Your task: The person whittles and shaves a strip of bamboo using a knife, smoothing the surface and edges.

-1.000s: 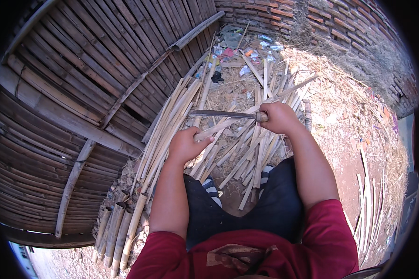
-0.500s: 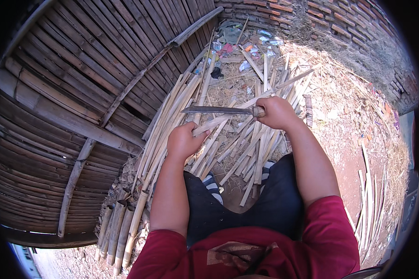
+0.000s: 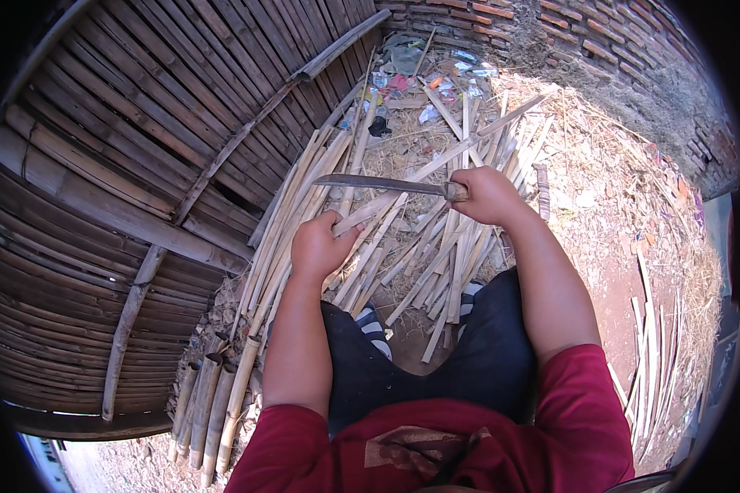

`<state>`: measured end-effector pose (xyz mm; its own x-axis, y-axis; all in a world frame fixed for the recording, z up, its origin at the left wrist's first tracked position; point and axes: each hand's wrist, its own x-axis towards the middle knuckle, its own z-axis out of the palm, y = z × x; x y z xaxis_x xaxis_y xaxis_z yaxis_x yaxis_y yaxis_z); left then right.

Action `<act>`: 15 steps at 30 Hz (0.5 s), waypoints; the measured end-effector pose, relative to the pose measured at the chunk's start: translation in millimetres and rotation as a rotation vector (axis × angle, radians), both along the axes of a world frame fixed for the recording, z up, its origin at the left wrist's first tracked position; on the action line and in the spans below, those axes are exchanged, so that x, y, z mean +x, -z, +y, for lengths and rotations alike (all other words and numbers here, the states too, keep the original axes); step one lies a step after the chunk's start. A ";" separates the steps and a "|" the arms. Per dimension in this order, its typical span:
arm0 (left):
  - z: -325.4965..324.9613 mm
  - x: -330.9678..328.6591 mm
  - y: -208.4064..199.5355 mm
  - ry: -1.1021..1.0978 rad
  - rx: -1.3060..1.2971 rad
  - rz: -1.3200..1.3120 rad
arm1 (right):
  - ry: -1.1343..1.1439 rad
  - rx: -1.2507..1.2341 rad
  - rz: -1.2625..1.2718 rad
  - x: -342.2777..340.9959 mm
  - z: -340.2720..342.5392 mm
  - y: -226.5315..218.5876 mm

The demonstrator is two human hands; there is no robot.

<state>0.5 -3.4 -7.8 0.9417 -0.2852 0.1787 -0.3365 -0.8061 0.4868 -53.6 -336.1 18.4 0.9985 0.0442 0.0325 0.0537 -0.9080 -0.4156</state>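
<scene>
Long grey-bladed machete (image 3: 386, 183) crosses pale flat bamboo strip (image 3: 372, 209).
Right hand (image 3: 485, 195): fingers wrapped round wooden handle (image 3: 457, 191). Left hand (image 3: 317, 248): fingers grasping strip's near end.

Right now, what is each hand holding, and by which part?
Your right hand grips a long knife by its handle; your left hand holds a pale bamboo strip near its closer end.

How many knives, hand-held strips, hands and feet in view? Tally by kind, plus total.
Knife: 1
Held strip: 1
Hands, left hand and right hand: 2
Feet, left foot and right foot: 2
Total: 6
</scene>
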 end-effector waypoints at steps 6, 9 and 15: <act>1.1 0.6 -2.0 -0.005 -0.047 -0.032 | 0.127 0.136 -0.120 3.6 -33.6 11.8; -2.9 0.4 -5.0 -0.016 -0.053 -0.016 | 0.303 0.173 -0.165 1.7 -54.4 15.8; -4.8 0.3 -1.5 0.008 -0.027 -0.003 | 0.163 0.096 -0.093 -0.5 -21.8 6.4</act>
